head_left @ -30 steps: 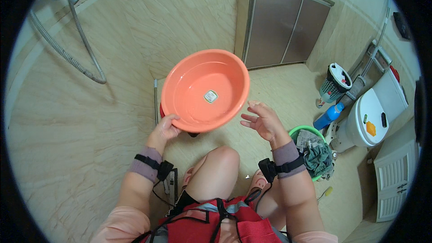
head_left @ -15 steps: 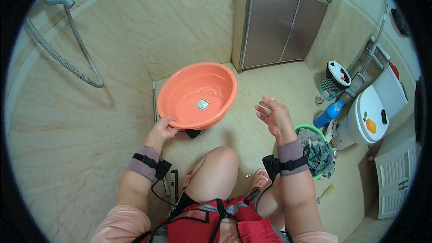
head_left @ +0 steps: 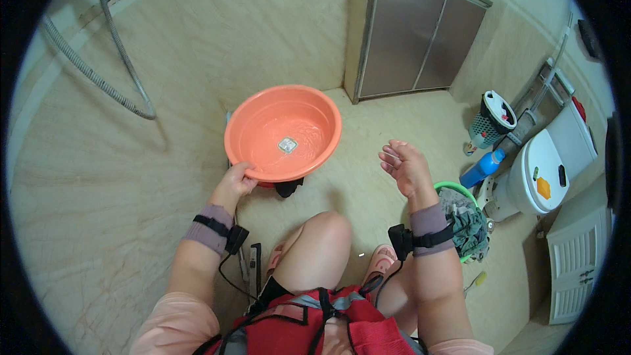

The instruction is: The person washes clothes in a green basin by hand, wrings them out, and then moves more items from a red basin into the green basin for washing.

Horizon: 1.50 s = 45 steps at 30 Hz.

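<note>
My left hand (head_left: 235,181) grips the near left rim of a round orange basin (head_left: 263,118), thumb over the edge. Some clear water seems to lie in the basin, around a small pale label (head_left: 287,144) on its bottom. Below the basin's near side, a dark bundle (head_left: 288,187) and a bit of red show; the rest of them is hidden. My right hand (head_left: 406,165) hovers to the right of the basin, apart from it, with its fingers loosely bent and nothing in them.
A green-rimmed tub of dark clothes (head_left: 465,223) stands at right, near a blue bottle (head_left: 482,167), a lidded basket (head_left: 493,118) and a toilet (head_left: 536,171). A cabinet (head_left: 411,36) is at the back. A shower hose (head_left: 98,79) hangs at left; a brush (head_left: 476,281) lies lower right.
The basin has shifted slightly left and tilts less, with my left hand still on its rim. More of the dark bundle shows beneath it. My right hand stays raised.
</note>
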### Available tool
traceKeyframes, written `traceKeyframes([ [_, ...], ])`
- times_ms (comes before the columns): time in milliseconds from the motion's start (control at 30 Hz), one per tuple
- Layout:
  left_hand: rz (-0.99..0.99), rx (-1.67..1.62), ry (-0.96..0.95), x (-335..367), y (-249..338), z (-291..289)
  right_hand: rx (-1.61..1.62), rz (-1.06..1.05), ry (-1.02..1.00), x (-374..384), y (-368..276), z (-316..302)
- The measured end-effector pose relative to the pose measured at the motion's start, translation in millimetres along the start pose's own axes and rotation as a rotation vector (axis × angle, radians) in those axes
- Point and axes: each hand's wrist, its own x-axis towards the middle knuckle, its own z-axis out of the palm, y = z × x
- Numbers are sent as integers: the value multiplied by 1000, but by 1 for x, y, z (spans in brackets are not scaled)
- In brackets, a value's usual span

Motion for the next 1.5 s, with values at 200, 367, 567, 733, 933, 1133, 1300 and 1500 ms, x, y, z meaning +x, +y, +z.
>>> traceKeyframes([
  [200,65,225,-14,4,-17,3,1,28,19,-1,3,1],
  [367,91,12,32,-3,6,-18,-7,4,-25,-1,3,1],
  [567,197,34,39,35,41,-13,-4,22,-19,-3,2,5],
  [733,451,304,301,43,49,0,-52,-1,-67,-6,-1,1],
  [933,1139,880,287,67,104,-18,-42,23,-79,-10,-1,12],
  [1133,1111,1409,696,33,85,16,-75,30,-76,-3,3,4],
  [1300,1336,1380,625,13,94,24,-64,24,-110,-5,2,7],
  [1500,1635,1375,438,-2,86,32,-74,20,-92,-9,5,14],
])
